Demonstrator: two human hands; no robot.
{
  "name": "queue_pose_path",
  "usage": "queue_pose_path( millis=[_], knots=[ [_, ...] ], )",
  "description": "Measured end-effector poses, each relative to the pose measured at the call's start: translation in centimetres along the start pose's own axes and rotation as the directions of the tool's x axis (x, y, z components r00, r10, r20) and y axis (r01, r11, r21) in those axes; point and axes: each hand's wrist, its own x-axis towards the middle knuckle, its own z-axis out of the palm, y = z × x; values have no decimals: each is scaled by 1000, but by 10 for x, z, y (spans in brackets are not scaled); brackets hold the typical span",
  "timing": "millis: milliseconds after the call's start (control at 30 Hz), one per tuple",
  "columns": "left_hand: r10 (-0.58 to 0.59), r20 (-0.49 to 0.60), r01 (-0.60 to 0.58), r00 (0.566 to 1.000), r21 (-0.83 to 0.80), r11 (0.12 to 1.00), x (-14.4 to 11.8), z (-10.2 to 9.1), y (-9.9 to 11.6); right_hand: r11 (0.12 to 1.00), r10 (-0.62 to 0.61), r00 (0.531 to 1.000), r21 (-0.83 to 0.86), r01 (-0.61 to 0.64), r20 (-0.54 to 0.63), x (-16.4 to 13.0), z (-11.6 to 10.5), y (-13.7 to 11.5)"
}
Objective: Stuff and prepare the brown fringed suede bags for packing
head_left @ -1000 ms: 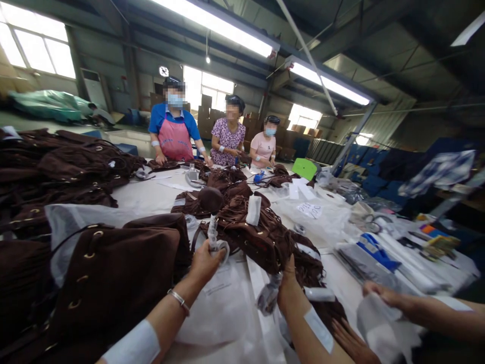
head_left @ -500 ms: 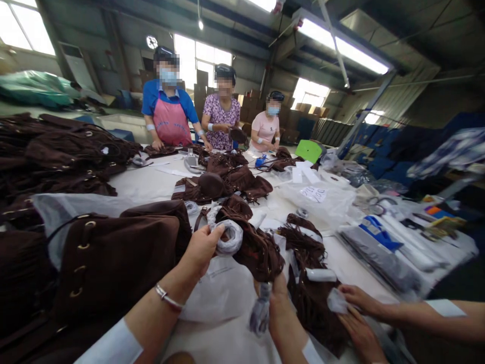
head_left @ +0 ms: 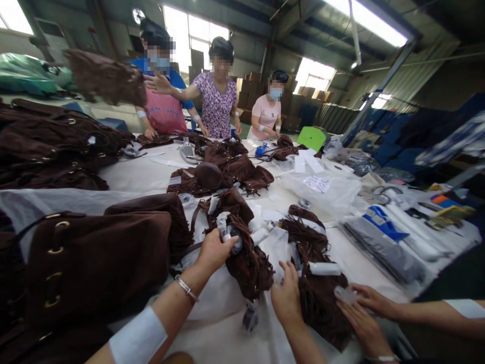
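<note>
My left hand [head_left: 215,251] is closed around a plastic-wrapped ring [head_left: 236,244], seen partly edge-on, above a dark brown fringed bag [head_left: 253,273]. Right of that bag, my right hand [head_left: 287,296] has its fingers apart and holds nothing; its fingertips are near white translucent sheeting [head_left: 278,242]. A small clear-wrapped item [head_left: 250,317] is at the near end of the fringed bag. Another fringed bag [head_left: 322,308] lies just right of my right hand, with a white roll [head_left: 325,269] on it.
A co-worker's hands [head_left: 359,313] handle clear plastic at the right. A large brown bag [head_left: 102,263] stands at the left, before a pile of bags [head_left: 49,136]. Three people work across the white table [head_left: 131,177]; a brown bag [head_left: 106,78] is in mid-air there.
My right hand has moved right, away from the clear-wrapped item, and its fingers have spread. The wrapped ring in my left hand has turned. Across the table, a person has flung a brown bag leftward.
</note>
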Motion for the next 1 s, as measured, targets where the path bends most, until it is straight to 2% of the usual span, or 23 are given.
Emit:
queue_pose_path(
  millis=[67,100,167,200,267,367,467,567,700,833,1000],
  knots=[
    [40,-15,-39,999,29,999,0,7,1,994,-99,995,-48,98,-30,5,20,-23],
    [58,-20,-57,998,43,997,0,10,1,986,-159,987,-49,158,-3,11,26,-33],
    [89,-22,-88,996,64,994,0,17,3,964,-251,961,-64,259,116,26,37,-52],
    [101,-19,-100,995,73,992,1,20,3,954,-257,951,-111,278,175,34,42,-59],
    [118,-4,-118,993,86,989,2,26,3,923,-202,937,-264,279,284,47,51,-69],
    [138,35,-141,990,111,984,4,34,1,832,-46,915,-492,257,400,64,62,-76],
    [159,73,-169,985,152,974,6,39,-1,774,68,880,-582,251,470,81,62,-76],
    [170,88,-185,981,207,961,4,38,1,831,39,897,-513,216,441,99,54,-71],
    [171,99,-193,980,281,940,-4,31,4,956,-36,950,-267,123,309,107,46,-61],
    [148,154,-188,977,296,937,-7,33,6,991,-92,960,-66,113,266,91,49,-62],
    [115,112,-148,987,357,922,7,46,10,993,-93,954,99,67,284,69,54,-71]
  ],
)
